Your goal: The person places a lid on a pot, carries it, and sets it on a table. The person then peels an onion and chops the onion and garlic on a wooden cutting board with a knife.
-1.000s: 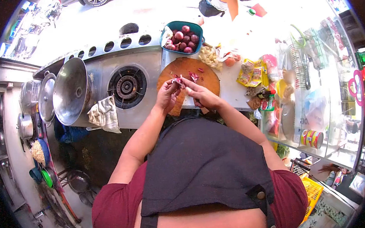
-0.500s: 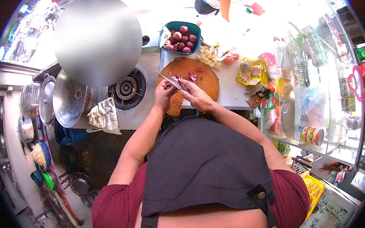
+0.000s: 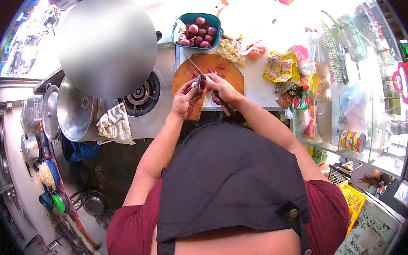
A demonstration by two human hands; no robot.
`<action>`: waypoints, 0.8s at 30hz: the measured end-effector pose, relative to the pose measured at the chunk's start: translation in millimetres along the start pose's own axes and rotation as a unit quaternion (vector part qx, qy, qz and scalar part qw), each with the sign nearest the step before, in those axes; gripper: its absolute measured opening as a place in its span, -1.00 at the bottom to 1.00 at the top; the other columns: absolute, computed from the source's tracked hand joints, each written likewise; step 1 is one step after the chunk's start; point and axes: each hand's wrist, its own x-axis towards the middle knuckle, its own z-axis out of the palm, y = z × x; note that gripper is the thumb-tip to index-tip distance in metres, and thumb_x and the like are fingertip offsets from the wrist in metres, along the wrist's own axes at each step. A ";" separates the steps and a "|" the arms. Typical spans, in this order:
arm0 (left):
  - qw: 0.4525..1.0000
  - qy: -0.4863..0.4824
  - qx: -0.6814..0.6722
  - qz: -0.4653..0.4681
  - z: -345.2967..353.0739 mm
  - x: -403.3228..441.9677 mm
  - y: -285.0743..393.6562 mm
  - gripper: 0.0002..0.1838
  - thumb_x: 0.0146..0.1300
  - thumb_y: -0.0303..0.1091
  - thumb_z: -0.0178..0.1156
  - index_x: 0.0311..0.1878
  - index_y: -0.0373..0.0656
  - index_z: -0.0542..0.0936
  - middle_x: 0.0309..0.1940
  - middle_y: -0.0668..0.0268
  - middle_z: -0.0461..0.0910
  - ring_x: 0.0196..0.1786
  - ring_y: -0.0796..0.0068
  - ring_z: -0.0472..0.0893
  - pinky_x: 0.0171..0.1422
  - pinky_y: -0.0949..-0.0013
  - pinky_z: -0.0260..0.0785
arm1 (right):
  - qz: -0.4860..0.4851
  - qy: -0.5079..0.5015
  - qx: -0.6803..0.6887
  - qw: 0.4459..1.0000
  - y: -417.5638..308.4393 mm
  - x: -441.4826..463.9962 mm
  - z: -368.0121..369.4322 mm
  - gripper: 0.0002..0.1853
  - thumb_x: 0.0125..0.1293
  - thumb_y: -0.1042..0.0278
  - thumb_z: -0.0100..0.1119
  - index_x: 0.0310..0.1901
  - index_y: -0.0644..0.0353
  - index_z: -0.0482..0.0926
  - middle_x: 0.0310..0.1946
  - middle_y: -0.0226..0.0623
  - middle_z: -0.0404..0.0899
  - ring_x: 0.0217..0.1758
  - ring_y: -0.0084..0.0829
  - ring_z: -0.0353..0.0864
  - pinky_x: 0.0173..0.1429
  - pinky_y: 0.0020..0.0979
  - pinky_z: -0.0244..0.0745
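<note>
"Onion (image 3: pixel 198 84): where is it?"
"Over the board (image 3: pixel 233 79), toward nine o'clock, apparently pinched in the left hand (image 3: pixel 186 100)."
"And the right hand (image 3: pixel 223 90)?"
"Grasping the knife (image 3: pixel 194 65), tip toward eleven o'clock."
"How is it best worked?"
"I'd keep the left hand clear of the edge, hold the onion snugly and make short, light strokes."

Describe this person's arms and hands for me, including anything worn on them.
The left hand and right hand are bare, without gloves. The forearms are uncovered, with no watch or bracelet visible. Short maroon sleeves end above them, beside a dark apron.
</note>
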 end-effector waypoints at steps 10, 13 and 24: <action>0.999 0.020 -0.029 0.040 2.2 0.9 -0.9 -0.55 0.55 -0.44 0.28 0.40 -0.28 0.43 0.19 0.15 0.68 0.18 0.31 0.73 0.29 0.26 0.66 | -0.007 -0.038 0.003 0.999 8.4 -10.1 -0.1 -0.43 0.72 0.03 0.00 0.60 0.05 0.26 -0.25 -0.42 0.48 -0.69 -0.68 0.27 -0.65 -0.53 0.17; 0.998 0.027 -0.029 0.048 -2.2 3.2 3.0 -0.52 0.51 -0.45 0.34 0.36 -0.25 0.36 0.18 0.12 0.68 0.23 0.29 0.72 0.31 0.22 0.65 | 0.006 -0.098 -0.055 0.994 3.4 -16.2 -0.7 -0.32 0.72 0.03 0.00 0.71 0.05 0.09 0.07 -0.25 0.54 -0.39 -0.48 0.64 -0.34 -0.42 0.57; 0.994 0.088 -0.023 0.065 3.8 18.7 -4.0 -0.57 0.46 -0.37 0.40 0.22 -0.14 0.40 0.07 0.17 0.69 0.11 0.28 0.75 0.16 0.25 0.61 | -0.169 -0.001 -0.323 0.931 29.5 -0.9 -0.4 -0.32 0.68 0.13 0.04 0.65 0.28 0.17 0.50 -0.07 0.36 0.54 -0.27 0.36 0.60 -0.26 0.26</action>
